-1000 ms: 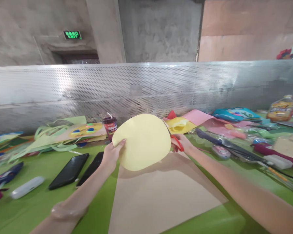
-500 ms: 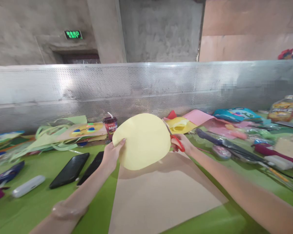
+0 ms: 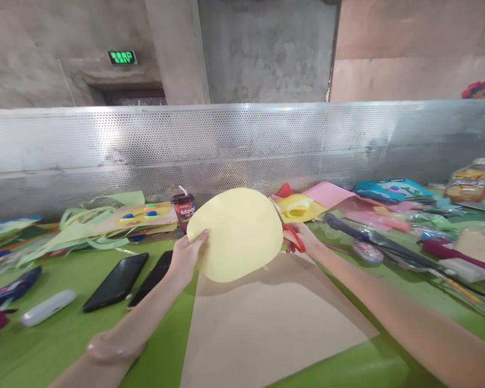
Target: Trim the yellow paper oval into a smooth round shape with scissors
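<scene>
A rounded pale yellow sheet of paper point(image 3: 238, 234) is held up over the table, its left edge pinched by my left hand point(image 3: 186, 253) with the thumb on the front face. My right hand point(image 3: 301, 237) is closed around the red handles of a pair of scissors point(image 3: 294, 238). Their blades point up along the right edge of the yellow paper and are partly hidden behind it. Beneath both hands, a large beige sheet of paper point(image 3: 267, 323) lies flat on the green tabletop, shaded by the yellow piece.
Left of my arm lie two black phones point(image 3: 115, 283) and a white device point(image 3: 48, 308). Behind them are paper strips point(image 3: 78, 226) and a lidded cup point(image 3: 183, 211). Colored paper point(image 3: 299, 207), a blue packet point(image 3: 392, 189) and a bottle point(image 3: 471, 179) stand rightward. A perforated metal panel point(image 3: 242, 140) borders the back.
Almost nothing differs. Both hands, the yellow paper and the scissors keep nearly the same place, with only a very slight shift of the whole view.
</scene>
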